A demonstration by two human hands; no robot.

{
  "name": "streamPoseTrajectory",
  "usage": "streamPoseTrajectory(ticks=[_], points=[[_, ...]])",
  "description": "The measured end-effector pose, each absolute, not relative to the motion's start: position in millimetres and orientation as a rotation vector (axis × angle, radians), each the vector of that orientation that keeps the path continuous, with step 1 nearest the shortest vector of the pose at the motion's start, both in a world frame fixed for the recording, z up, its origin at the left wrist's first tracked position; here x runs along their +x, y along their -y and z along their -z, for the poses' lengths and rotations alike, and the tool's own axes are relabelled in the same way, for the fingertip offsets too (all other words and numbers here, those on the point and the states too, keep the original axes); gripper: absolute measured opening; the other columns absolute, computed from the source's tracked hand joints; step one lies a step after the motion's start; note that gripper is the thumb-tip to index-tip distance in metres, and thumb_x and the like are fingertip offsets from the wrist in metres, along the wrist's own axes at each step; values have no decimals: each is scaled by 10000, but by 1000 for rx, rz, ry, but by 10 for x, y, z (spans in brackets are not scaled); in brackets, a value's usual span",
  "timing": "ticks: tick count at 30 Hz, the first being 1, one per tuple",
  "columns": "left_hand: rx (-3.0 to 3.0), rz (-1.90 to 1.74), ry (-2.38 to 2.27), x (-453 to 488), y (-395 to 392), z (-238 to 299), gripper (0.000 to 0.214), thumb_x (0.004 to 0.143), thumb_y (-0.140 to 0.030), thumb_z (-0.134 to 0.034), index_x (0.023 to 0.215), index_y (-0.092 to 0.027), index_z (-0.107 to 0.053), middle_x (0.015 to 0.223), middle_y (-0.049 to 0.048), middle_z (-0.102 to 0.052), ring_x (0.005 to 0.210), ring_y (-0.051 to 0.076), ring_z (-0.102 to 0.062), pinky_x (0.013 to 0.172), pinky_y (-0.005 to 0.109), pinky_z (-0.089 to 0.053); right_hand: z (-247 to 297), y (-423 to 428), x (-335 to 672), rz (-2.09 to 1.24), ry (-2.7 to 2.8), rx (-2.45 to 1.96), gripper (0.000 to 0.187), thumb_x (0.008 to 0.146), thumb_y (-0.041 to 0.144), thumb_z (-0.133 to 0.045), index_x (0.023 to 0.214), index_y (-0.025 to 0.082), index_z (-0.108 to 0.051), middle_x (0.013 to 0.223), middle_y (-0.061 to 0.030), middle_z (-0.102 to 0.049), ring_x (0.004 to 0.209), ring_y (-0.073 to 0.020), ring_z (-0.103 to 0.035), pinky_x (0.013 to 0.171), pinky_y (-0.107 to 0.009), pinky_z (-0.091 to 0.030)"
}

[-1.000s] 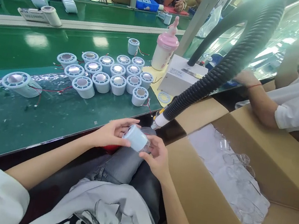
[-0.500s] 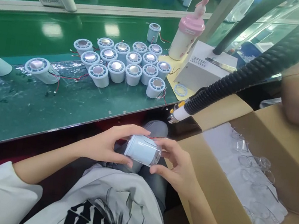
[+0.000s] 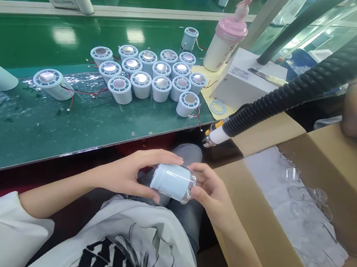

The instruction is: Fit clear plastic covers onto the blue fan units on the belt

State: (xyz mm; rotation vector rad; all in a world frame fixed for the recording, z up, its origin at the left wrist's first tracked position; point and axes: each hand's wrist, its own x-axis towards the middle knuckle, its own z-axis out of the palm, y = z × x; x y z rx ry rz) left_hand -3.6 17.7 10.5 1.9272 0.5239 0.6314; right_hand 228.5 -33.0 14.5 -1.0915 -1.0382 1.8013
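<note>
Between my two hands, above my lap, lies a light blue plastic cylinder (image 3: 171, 181) on its side, with a clear plastic cover around it. My left hand (image 3: 131, 172) is closed around its left end, thumb below and fingers over the top. My right hand (image 3: 211, 193) grips the clear right end between thumb and fingers. On the green bench stand several similar light blue cylinders (image 3: 140, 84) with ribbed rims, round silver discs and thin red and black wires. One more cylinder (image 3: 52, 83) leans at the left with its wire trailing.
A cardboard box (image 3: 252, 226) at my right holds several clear plastic covers (image 3: 311, 195). A black flexible hose (image 3: 271, 103) crosses above it. A white box-shaped device (image 3: 246, 81) and a pink-lidded bottle (image 3: 225, 41) stand at the bench's right. Another person's arm (image 3: 355, 107) shows at far right.
My right hand has shifted from around the cover's edge to its right end, fingers closer in. The cylinder now sits further inside the clear cover, slightly right in view.
</note>
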Motion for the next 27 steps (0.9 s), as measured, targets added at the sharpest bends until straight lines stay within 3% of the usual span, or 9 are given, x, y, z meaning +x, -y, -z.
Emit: streamPoseTrajectory(ticks=[14, 21, 27], points=[[1852, -633, -482, -24, -198, -113, 797, 660, -211, -828, 1372, -309, -485, 1390, 97, -536, 1283, 290, -501, 1082, 420, -405, -79, 339, 2181, -1978, 806, -1180, 527, 717, 674, -640, 878, 188, -515, 552, 35, -618, 428, -119, -612, 373, -181, -486], [1472, -590, -504, 27, -252, 2, 821, 672, -163, -814, 1401, -298, -460, 1409, 112, -518, 1280, 289, -512, 1031, 388, -458, 54, 312, 2156, -1957, 756, -1104, 510, 739, 672, -624, 913, 206, -512, 586, 39, -641, 451, -117, -624, 393, -178, -482], [1076, -671, -508, 443, -665, 340, 819, 640, -175, -835, 1380, -217, -488, 1351, 163, -567, 1242, 288, -543, 1000, 382, -467, 557, 161, 2124, -1663, 470, -1022, 513, 686, 647, -668, 946, 236, -503, 714, 27, -678, 503, -127, -633, 436, -215, -478]])
